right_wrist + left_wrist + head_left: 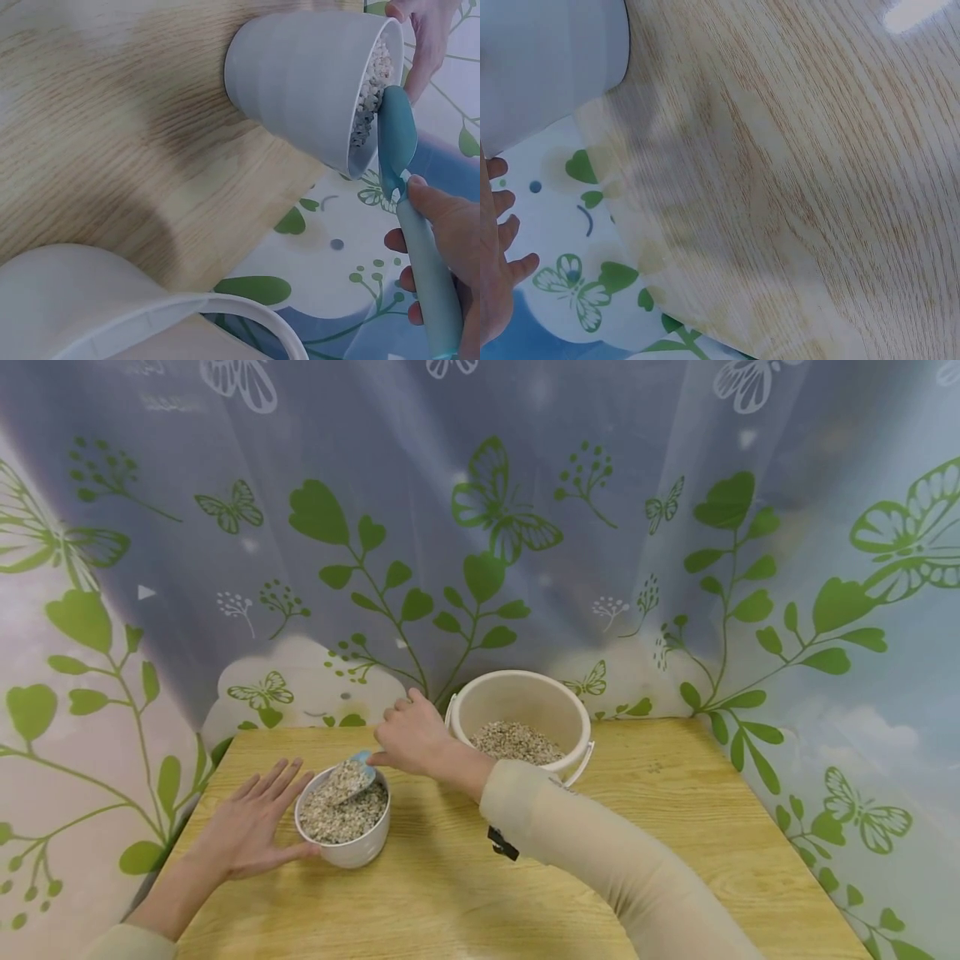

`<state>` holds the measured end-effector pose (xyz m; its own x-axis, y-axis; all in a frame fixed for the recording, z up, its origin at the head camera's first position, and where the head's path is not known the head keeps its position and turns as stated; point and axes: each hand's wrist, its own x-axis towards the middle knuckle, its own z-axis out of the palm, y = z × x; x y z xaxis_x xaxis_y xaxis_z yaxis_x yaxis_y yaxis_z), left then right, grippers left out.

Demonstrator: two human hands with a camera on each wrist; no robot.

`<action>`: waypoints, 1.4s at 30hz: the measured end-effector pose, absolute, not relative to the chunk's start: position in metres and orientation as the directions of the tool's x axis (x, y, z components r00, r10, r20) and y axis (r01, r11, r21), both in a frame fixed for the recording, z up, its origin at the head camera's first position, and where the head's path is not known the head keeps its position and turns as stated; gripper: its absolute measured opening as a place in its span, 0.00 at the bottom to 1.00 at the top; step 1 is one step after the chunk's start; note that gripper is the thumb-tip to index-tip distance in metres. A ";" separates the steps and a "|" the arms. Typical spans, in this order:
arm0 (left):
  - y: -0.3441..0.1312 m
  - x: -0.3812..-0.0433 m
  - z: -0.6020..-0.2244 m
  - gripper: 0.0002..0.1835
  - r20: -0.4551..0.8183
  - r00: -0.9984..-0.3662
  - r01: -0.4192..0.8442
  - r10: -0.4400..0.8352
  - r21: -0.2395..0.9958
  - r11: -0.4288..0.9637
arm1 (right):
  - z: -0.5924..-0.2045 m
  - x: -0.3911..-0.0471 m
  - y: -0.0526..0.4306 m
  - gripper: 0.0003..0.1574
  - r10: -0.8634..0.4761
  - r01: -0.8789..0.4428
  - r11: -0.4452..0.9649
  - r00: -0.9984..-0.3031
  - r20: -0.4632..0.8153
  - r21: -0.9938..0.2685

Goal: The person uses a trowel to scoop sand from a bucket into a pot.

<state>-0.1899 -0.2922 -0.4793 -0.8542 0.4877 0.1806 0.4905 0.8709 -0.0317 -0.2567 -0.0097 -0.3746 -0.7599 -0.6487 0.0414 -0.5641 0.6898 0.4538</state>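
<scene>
A white pot (pixel 357 852) filled with coarse grey-beige gravel (pixel 341 817) stands on the left part of the table. My right hand (pixel 420 739) reaches over from the right and grips a light blue scoop (pixel 431 277) by its handle, fingers curled round it. The scoop's blade lies tilted at the pot's mouth, with gravel on it in the head view. Spread along the pot's left side is my left hand (pixel 251 822), its fingers straight and its thumb at the pot's near side. In the left wrist view, only the fingers (pixel 502 232) show at the edge.
A larger cream bucket (pixel 468 706), with a white handle (pixel 581 767) hanging down, stands at the back middle and holds more gravel. The wooden table (pixel 465 893) ends at a curtain (pixel 615 635) printed with leaves and butterflies.
</scene>
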 end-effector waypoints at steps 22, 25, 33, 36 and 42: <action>-0.291 -0.188 -0.477 0.61 0.173 -0.856 0.489 0.487 -0.039 0.872 | -0.354 -0.262 0.010 0.33 -0.631 -0.568 0.657 -0.774 -0.050 0.496; -0.290 -0.188 -0.477 0.61 0.174 -0.856 0.488 0.487 -0.040 0.872 | -0.353 -0.262 0.014 0.31 -0.637 -0.574 0.655 -0.770 -0.050 0.491; -0.290 -0.188 -0.476 0.61 0.197 -0.847 0.496 0.493 -0.040 0.868 | -0.349 -0.260 0.022 0.32 -0.661 -0.589 0.633 -0.749 -0.045 0.503; -0.290 -0.188 -0.476 0.61 0.183 -0.853 0.492 0.489 -0.036 0.870 | -0.348 -0.259 0.024 0.32 -0.671 -0.591 0.623 -0.741 -0.039 0.512; -0.291 -0.188 -0.476 0.61 0.173 -0.856 0.490 0.488 -0.036 0.871 | -0.347 -0.258 0.028 0.32 -0.692 -0.585 0.600 -0.722 -0.014 0.545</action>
<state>-0.1875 -0.2910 -0.4758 -0.8556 0.4880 0.1729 0.4896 0.8712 -0.0362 -0.2584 0.0284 -0.3466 -0.7222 -0.6916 -0.0138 -0.5853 0.6004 0.5449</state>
